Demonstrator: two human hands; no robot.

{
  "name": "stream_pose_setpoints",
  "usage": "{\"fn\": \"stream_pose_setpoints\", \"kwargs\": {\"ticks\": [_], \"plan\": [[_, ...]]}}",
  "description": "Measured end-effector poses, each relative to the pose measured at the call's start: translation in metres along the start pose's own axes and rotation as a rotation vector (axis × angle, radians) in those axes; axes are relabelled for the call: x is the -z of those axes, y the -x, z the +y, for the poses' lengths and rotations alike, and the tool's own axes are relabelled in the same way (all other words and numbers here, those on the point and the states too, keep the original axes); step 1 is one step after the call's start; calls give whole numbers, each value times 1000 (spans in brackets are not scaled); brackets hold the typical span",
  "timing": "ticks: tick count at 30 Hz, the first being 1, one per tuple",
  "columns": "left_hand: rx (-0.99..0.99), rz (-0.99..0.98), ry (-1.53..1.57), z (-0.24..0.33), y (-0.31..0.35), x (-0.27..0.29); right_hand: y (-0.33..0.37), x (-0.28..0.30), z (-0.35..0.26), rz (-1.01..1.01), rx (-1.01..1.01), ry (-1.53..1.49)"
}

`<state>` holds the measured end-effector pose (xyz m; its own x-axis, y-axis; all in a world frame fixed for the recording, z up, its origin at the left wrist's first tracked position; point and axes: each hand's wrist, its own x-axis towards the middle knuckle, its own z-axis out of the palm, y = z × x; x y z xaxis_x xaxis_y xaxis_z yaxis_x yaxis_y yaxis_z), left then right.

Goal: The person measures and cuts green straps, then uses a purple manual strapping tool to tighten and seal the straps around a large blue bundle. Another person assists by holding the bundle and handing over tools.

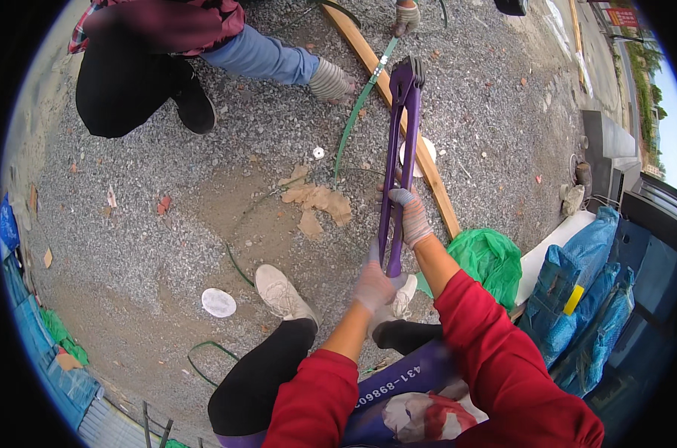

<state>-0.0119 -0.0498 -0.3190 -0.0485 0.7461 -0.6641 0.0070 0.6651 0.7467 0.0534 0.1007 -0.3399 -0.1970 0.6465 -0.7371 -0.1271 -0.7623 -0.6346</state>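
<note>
A purple long-handled strapping sealer [391, 153] points away from me, its jaw head beside a green plastic strap [351, 119]; I cannot tell whether they touch. My right hand [411, 215], in a striped knit glove, is closed around the handles about midway. My left hand [376, 286], gloved and slightly blurred, grips the handle ends nearest me. Shiny metal seals [381, 66] sit on the strap near the tool's head. A co-worker's gloved hand [406, 19] is at the strap's far end; their other gloved hand [332, 81] hangs over the gravel.
A wooden beam [437, 190] lies slantwise under the tool, over a white disc [422, 158]. Right of my feet are a green plastic bag [486, 261] and blue woven sacks [570, 291]. Torn cardboard [320, 201] and a loose green strap [237, 266] lie on the gravel. The co-worker crouches upper left.
</note>
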Motion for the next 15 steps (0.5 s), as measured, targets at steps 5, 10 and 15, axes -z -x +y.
{"fn": "stream_pose_setpoints", "kwargs": {"ticks": [5,10,15], "plan": [[28,-79,175,-36,-50,-19,-42,12,9,-34,100,92],[-195,85,51,-40,-82,-21,-49,-6,-15,-56,343,31],[77,-15,202,-22,-90,-24,-93,10,17,44,147,293]]}}
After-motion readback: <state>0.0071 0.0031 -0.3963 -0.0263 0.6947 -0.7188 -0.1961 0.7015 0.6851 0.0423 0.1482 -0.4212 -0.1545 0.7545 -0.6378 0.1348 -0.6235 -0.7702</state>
